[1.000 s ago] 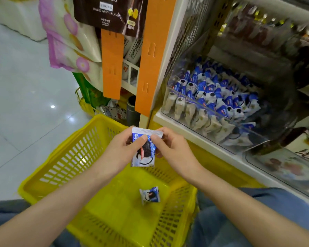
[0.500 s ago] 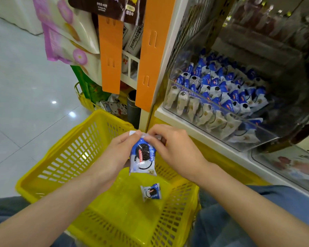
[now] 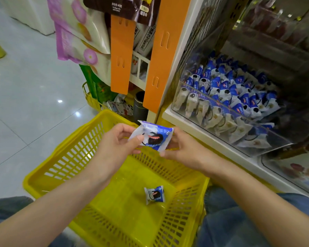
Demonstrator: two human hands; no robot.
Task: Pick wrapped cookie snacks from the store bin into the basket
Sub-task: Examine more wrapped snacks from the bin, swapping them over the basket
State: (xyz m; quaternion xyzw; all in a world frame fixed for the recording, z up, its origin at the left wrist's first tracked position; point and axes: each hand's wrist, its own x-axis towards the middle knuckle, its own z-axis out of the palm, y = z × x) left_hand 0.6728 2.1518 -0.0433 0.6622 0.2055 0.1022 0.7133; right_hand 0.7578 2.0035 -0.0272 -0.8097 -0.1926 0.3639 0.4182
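A blue-and-white wrapped cookie snack [image 3: 152, 137] is held sideways between my left hand [image 3: 114, 145] and my right hand [image 3: 184, 150], above the far rim of the yellow basket [image 3: 64, 163]. Both hands pinch its edges. Another wrapped cookie [image 3: 154, 194] lies on the basket floor. The clear store bin [image 3: 257, 139] on the shelf to the right is packed with several of the same snacks [image 3: 227, 91].
Orange shelf strips [image 3: 122, 56] and hanging snack bags [image 3: 78, 34] stand beyond the basket. A dark cylinder [image 3: 140, 106] and a second yellow basket [image 3: 91, 98] sit on the floor by the shelf. My jeans-clad knees flank the basket. Tiled floor spreads to the left.
The held cookie pack has turned from upright to lying sideways between both hands. The view has shifted slightly; the cookie in the basket has not moved.
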